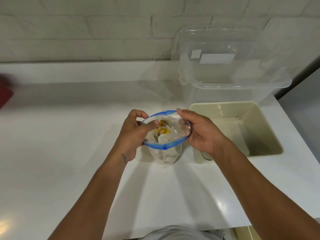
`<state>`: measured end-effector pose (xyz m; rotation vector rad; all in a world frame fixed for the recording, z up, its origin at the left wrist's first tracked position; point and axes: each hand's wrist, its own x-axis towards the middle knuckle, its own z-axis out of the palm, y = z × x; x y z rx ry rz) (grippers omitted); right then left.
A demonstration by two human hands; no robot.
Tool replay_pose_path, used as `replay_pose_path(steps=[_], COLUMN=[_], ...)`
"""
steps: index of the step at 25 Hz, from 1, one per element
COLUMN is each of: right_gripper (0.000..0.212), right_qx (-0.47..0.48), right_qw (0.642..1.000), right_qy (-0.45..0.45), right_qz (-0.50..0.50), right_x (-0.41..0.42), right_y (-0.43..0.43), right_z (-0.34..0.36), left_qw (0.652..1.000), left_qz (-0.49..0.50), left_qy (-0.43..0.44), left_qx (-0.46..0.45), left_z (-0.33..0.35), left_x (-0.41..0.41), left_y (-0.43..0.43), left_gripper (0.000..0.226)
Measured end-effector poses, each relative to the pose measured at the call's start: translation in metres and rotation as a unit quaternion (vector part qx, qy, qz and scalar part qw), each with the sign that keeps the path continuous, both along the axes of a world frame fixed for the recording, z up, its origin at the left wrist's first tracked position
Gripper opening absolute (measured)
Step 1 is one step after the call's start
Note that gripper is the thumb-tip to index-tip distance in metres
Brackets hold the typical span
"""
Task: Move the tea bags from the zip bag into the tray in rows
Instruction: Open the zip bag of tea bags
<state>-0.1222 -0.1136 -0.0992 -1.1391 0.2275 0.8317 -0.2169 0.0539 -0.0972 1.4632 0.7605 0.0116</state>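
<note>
Upright, clear blue-rimmed zip bag, mouth gaping, left hand and right hand gripping rim.

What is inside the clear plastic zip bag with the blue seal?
Pale tea bags with yellow tags show in the open clear zip bag, its mouth held apart by the left hand and right hand. How many lie deeper is hidden by crumpled plastic.

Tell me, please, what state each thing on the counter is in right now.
Zip bag: mouth open, standing on the counter.
Tea bags: inside the zip bag.
Tray: empty.
Left hand: grips the bag's left rim.
Right hand: grips the bag's right rim.
Clear box: seems open.
</note>
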Motion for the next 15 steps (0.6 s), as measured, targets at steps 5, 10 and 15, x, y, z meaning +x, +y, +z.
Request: replay_pose_path(steps=[5, 10, 15], right_gripper=[0.019, 0.015, 0.007], right_qx=[-0.206, -0.308, -0.106], right_qw=[0.950, 0.884, 0.987], right_qy=[-0.233, -0.352, -0.121], right_qz=[0.011, -0.004, -0.017], right_x=[0.002, 0.006, 0.012], right_y=[0.002, 0.008, 0.002], right_z=[0.006, 0.011, 0.022], left_qw=[0.931, 0.818, 0.989], left_qz=[-0.041, -0.146, -0.090], left_qy=[-0.002, -0.021, -0.080], left_qx=[0.362, 0.556, 0.084], left_z=[0.008, 0.021, 0.027], left_x=[0.009, 0.038, 0.045], left_y=[0.004, 0.013, 0.028], left_gripper=[0.036, 0.020, 0.007])
